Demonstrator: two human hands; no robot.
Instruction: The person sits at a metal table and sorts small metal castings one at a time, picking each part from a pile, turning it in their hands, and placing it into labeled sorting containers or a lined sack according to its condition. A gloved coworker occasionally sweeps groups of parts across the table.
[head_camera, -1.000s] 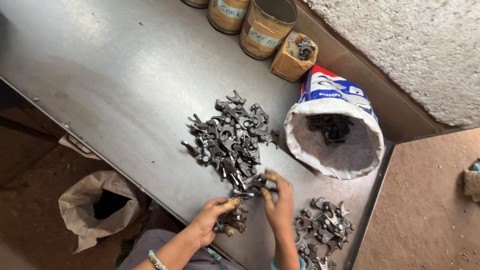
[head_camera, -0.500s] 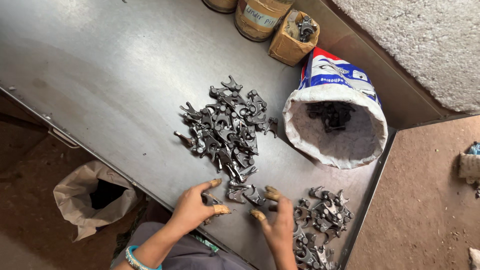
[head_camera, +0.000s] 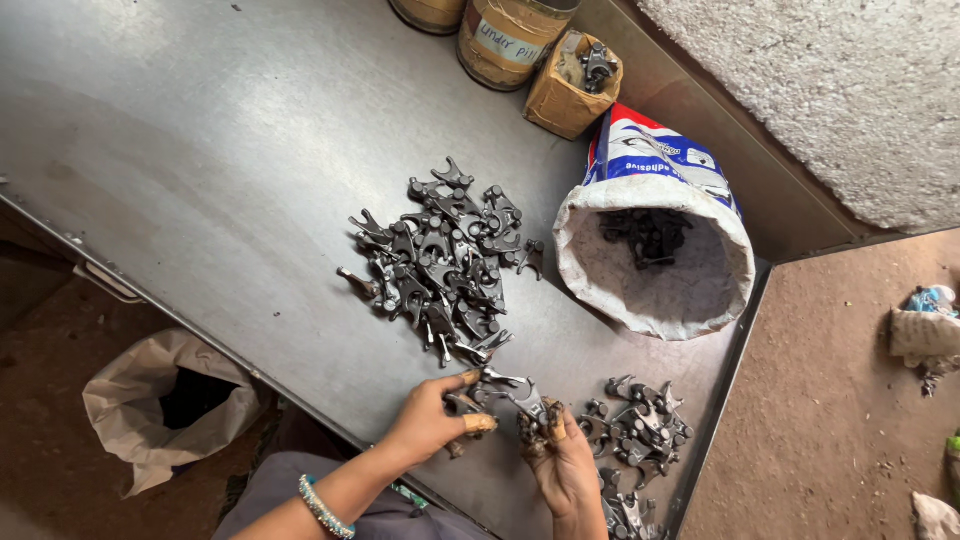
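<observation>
Near the lower edge of the head view, both hands work at the front of the grey sheet-metal table (head_camera: 200, 150). The left hand (head_camera: 425, 420), with a beaded bracelet (head_camera: 322, 506) on its wrist, closes its fingertips on a dark forked metal part (head_camera: 505, 388) that lies just below the large pile. The right hand (head_camera: 565, 468) is curled around a small bunch of the same dark parts (head_camera: 532, 425), its fingers shut on them; the two hands almost touch, with the forked part between them. Just above the hands lies the large heap of dark forged metal pieces (head_camera: 440, 260), and just right of the right hand lies a smaller heap of like pieces (head_camera: 640, 425), close to the table's corner. Farther up stands a white woven sack with a rolled rim (head_camera: 655, 255), a few dark parts at its bottom. Behind it stand a small brown cardboard box (head_camera: 570, 85) holding parts and two round tins (head_camera: 510, 40). On the earthen floor at lower left sits an open pale sack (head_camera: 160, 400).

Half a second earlier the left hand lay spread and flat beside the pile, apart from the right; now it has closed on a piece and come up against the right hand, which holds its bunch as before.
</observation>
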